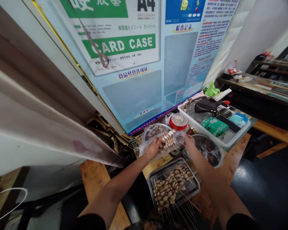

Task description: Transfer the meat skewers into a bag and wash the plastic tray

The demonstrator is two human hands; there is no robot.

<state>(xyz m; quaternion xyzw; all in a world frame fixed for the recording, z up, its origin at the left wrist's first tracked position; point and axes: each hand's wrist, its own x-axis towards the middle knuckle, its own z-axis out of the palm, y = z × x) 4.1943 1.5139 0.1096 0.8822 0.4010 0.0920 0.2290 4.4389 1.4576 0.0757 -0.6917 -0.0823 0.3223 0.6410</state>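
My left hand (153, 148) grips the left side of a clear plastic bag (180, 138). Its opposite edge is pinched by my right hand (189, 142). Pale, plump skewered pieces (168, 140) lie in rows in or under the bag; which of the two I cannot tell. Nearer to me, a clear tray (198, 186) bears several skewers (169, 188) of similar brown and cream pieces, their thin sticks poking out over its front edge. Behind my left hand is a plastic-lined bowl (156, 128). A round bowl with dark contents (206, 148) stands beside my right forearm.
A red-banded round tub (179, 122) sits behind the bag. At right, a white bin (240, 135) holds a dark bag (205, 105), a phone (230, 124) and a green packet (214, 126). A blue notice board (134, 95) rises behind the table; a curtain (50, 127) hangs at left.
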